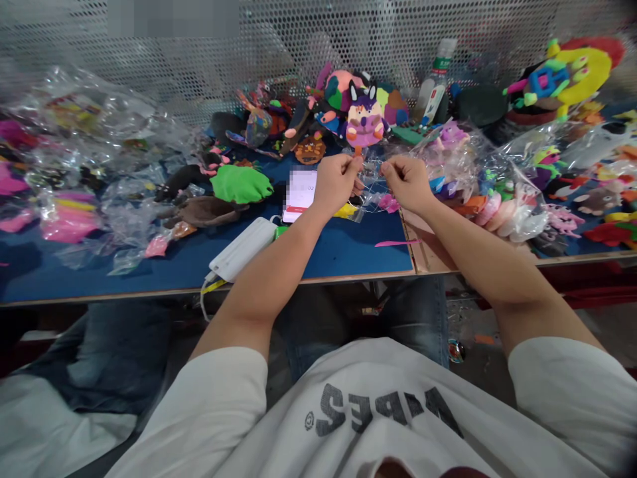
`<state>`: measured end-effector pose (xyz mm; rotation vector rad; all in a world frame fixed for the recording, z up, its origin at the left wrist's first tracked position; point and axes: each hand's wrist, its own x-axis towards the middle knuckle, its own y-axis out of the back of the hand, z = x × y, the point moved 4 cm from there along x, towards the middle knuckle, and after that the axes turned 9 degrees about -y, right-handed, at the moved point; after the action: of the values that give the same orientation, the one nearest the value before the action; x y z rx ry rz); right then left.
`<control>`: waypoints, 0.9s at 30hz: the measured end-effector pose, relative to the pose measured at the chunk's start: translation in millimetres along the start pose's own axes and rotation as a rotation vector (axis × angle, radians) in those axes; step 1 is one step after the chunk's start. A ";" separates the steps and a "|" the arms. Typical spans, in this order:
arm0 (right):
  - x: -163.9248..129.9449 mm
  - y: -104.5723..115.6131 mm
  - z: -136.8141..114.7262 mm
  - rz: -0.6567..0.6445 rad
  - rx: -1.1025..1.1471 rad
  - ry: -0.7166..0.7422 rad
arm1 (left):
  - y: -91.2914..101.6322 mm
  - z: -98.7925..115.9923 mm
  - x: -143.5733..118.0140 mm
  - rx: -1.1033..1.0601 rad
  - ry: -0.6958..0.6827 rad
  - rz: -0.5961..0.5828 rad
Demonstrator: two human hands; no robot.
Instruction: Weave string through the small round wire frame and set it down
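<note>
My left hand [339, 180] is raised over the table, thumb and fingers pinched together. A small orange piece [358, 151] shows at its fingertips, and it looks like modelling clay. Across a narrow gap, my right hand [407, 180] is also closed in a pinch; anything between its fingertips is too small to make out. Just beyond the hands stands a purple, white and pink clay animal figure [367, 119] with pointed ears. Clear plastic wrap and a pink clay lump [389, 203] lie below and between the hands. A pink strip-like tool [397, 243] rests near the table edge.
A lit phone [300, 192] and a white power bank [243, 249] with a cable are left of my forearm. Bagged clay [70, 216] and a green clay piece [241, 184] crowd the left. Wrapped figures [507, 206] fill the right. A bottle [436, 83] stands by the perforated metal panel [318, 40].
</note>
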<state>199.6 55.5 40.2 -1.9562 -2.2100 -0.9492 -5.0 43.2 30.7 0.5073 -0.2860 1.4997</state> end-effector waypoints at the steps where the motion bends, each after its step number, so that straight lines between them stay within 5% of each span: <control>1: -0.2 0.5 -0.5 0.019 -0.014 0.013 | 0.7 0.1 -0.8 0.014 -0.017 0.007; 7: -2.3 3.3 -11.3 -0.022 0.058 -0.039 | 3.1 -2.0 6.2 -0.012 0.003 0.005; 11: -3.3 30.4 -39.0 0.074 0.127 -0.031 | 13.7 20.7 -1.7 -0.003 0.100 -0.031; 15: -27.5 58.1 -60.9 0.045 0.067 0.015 | 27.3 51.1 -58.2 -0.059 0.284 -0.154; 19: -88.6 63.9 -70.9 -0.062 -0.066 0.039 | 37.5 53.2 -129.4 -0.055 0.390 -0.044; 24: -168.8 62.2 -135.7 -0.143 -0.090 0.124 | 42.9 64.2 -167.9 0.761 0.172 0.150; 27: -205.6 58.5 -207.0 -0.396 -0.066 0.199 | 41.2 74.0 -174.6 1.084 0.175 0.104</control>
<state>220.8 -221.5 146.7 -1.3907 -2.5190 -1.2120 -47.7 -145.5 16.2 1.2074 0.6996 1.7076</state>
